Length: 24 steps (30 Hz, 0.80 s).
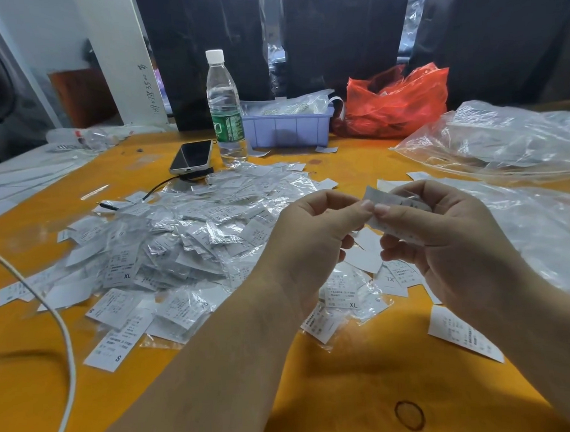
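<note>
Both hands are raised over the orange table (347,375), holding one small white printed label (393,201) between them. My left hand (313,234) pinches its left end between thumb and fingertips. My right hand (446,239) curls round the rest of the label, which bends through its fingers. Below and to the left lies a big heap of white size labels in clear plastic sleeves (181,239), some marked XL or S.
A water bottle (225,111), a phone (191,156) on a dark block, a lilac plastic bin (287,127) and a red plastic bag (396,102) stand at the back. Clear plastic bags (500,140) lie at the right. A white cable (67,346) crosses the left.
</note>
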Motion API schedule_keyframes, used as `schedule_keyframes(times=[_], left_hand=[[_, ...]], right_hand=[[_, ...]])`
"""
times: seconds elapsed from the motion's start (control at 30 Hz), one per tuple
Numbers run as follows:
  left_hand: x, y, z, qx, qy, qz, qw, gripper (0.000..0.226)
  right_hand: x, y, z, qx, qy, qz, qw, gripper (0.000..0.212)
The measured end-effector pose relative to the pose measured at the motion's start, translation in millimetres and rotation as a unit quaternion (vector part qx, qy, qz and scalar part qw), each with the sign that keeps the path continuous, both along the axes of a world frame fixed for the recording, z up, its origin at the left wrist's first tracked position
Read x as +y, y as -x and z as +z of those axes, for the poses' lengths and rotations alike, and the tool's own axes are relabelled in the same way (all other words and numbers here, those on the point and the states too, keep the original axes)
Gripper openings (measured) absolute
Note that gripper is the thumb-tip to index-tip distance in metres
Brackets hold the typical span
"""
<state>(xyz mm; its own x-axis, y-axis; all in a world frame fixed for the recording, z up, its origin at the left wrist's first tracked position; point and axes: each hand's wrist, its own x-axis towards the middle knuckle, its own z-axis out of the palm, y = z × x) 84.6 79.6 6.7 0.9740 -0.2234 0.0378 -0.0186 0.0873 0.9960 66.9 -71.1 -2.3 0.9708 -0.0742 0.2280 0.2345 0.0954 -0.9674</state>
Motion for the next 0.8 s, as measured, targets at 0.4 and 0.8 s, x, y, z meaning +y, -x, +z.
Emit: schedule_keyframes(times=[0.4, 0.8], left_hand=[[2.4, 0.3, 0.1, -0.126, -0.091, 0.036, 0.987, 0.016], [21.0, -13.8, -3.6, -0.110, -0.472, 0.131, 0.865, 0.019]], right_hand=[[3.0, 1.9, 4.9, 0.015, 0.014, 0.032, 0.999, 0.040], [-19.5, -13.4, -5.0, 0.018, 0.558, -0.084, 0.825, 0.035]])
